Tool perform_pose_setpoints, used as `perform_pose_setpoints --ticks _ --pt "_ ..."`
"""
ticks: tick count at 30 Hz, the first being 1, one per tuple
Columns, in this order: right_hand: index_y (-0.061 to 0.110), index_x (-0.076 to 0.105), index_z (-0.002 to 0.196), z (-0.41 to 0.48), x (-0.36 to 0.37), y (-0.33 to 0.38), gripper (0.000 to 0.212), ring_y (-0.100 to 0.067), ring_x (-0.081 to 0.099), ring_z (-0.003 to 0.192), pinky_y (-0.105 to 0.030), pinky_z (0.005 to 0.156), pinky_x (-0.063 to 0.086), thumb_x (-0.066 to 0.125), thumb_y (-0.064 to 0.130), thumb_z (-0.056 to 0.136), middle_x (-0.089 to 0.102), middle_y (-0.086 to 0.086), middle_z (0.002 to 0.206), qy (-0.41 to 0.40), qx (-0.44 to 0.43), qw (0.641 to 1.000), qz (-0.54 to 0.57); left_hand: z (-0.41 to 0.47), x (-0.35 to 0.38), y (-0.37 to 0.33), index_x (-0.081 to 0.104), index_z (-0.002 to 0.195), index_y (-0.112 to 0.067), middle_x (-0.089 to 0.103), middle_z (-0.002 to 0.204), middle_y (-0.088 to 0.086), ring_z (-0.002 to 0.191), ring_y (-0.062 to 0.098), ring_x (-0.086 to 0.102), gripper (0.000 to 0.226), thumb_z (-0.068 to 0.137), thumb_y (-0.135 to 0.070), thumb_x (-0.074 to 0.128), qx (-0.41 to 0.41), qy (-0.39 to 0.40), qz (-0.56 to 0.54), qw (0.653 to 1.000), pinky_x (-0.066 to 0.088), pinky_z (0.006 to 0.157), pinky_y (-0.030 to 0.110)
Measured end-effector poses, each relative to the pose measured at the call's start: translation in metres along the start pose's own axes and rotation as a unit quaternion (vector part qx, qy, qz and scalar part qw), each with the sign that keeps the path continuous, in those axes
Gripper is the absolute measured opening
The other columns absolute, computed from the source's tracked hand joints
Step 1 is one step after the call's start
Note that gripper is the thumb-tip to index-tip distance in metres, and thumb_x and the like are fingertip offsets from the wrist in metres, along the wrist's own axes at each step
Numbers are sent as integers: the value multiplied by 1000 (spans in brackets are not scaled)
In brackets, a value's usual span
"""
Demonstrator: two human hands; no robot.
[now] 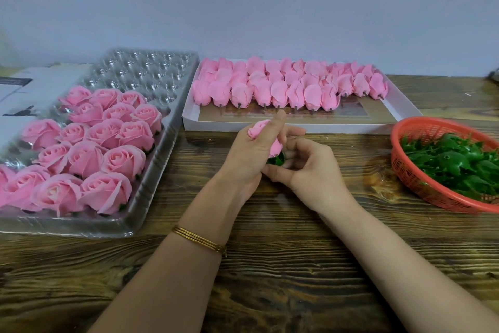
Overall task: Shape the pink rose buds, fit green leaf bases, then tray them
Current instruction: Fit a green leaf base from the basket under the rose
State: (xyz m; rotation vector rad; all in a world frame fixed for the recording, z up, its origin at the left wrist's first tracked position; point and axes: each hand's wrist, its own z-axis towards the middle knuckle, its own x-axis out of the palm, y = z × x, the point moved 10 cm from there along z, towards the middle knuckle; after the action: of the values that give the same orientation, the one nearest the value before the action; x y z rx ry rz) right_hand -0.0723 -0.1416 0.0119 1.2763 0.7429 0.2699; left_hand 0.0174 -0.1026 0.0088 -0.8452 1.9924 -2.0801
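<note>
left hand [249,157] fingers grip folded pink paper-like rose bud [258,128]; right hand [313,170] fingers pinch green leaf base [276,161] at its underside, over dark wooden bench [270,265].

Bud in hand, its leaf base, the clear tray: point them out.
bud [258,128], head view, pink tip poking up
leaf base [276,161], head view, green patch under the bud
clear tray [151,73], head view, empty far cells

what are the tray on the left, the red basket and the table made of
Tray: looks like thin clear plastic, glossy; its moulded cups glint.
Basket: likely rigid orange-red plastic, moulded into open mesh with a solid rim.
Table: dark wood or wood-look surface with strong grain; a sheen hints at varnish or a clear cover.
</note>
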Motion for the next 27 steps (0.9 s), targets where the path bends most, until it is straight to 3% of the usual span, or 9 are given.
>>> perform_pose_setpoints --ticks 5,9,17,24,27 --pt "11 70 91 1 4 -8 33 -26 68 77 -46 85 58 76 -14 70 73 -16 86 11 48 994 103 2 -3 1 52 53 -17 75 100 5 93 19 70 49 99 -36 55 0 -13 2 1000 55 88 43" --pt "-4 68 100 -1 10 -12 37 -22 70 82 -26 74 58 62 -26 72 72 -18 86 36 76 972 220 2 -6 3 50 59 -14 74 94 0 84 17 70 46 98 -37 55 -12 -24 -6 1000 54 78 39" --pt "0 69 90 -5 18 -16 33 -22 72 79 -25 75 60 55 -27 79 73 -15 80 58 132 933 329 3 -9 2 54 50 -24 75 92 -5 84 3 70 51 97 -43 55 -7 -26 25 999 52 71 28" --pt "-12 62 111 -7 20 -17 34 -27 72 82 -26 73 60 51 -26 82 70 -22 86 62 169 897 405 3 -10 2 53 52 -22 73 90 -5 84 3 69 50 98 -42 54 -9 -23 26 999 51 88 37" --pt "-16 60 115 -7 20 -17 34 -26 72 83 -27 74 60 51 -24 84 70 -25 93 65 182 887 420 1 -8 0 52 55 -19 72 89 -5 82 2 69 49 98 -41 52 -8 -22 23 999 53 80 27"
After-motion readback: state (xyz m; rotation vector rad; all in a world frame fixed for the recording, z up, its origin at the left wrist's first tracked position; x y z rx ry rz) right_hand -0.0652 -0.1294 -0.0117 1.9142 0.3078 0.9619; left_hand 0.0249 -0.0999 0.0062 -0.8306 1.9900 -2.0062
